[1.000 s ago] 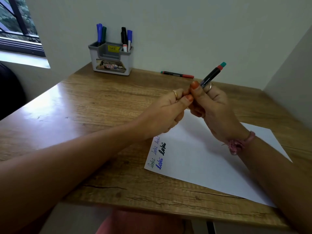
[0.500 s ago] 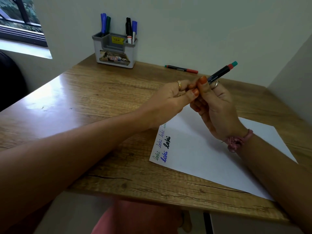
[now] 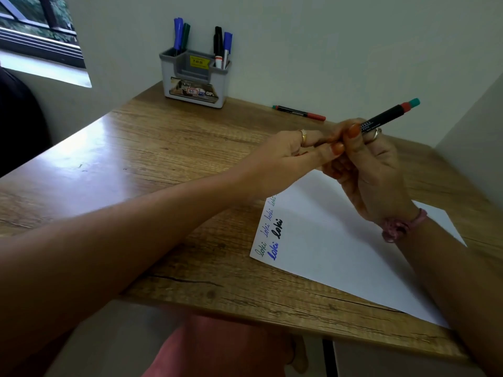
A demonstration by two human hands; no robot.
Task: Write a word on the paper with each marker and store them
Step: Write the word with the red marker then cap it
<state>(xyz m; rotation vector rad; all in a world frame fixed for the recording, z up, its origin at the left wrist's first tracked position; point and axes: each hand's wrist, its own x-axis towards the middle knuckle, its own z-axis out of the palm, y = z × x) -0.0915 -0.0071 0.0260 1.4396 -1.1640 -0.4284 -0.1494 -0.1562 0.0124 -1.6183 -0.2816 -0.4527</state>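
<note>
Paper [image 3: 334, 240] is seen nearest, lying flat on the wooden desk [image 3: 163, 159], its left edge already marked with several small written words in blue, black and what looks like green. Above its far corner, a black marker [image 3: 386, 118] with a red band and a teal end is gripped by the right hand [image 3: 373, 170], fingers wrapped around the lower barrel, the teal end angled up and to the right. The near end of that marker is pinched by the left hand [image 3: 296, 156], thumb and fingertips closed tight against it; whether a cap is being pulled off or pressed on cannot be told, since that end is hidden by the fingers. The step in hand is judged to be the capping or uncapping of this marker. If the cap is coming off, a straight pull along the barrel is called for, then the tip is to be brought down to the bare part of the sheet. If it is going on, a firm push is needed before storing. Further back, a second marker [image 3: 299, 112] with a red end is left lying near the wall, well apart from the hands. Farthest, the grey holder [image 3: 196, 85] is stood against the wall, four markers upright in it
</note>
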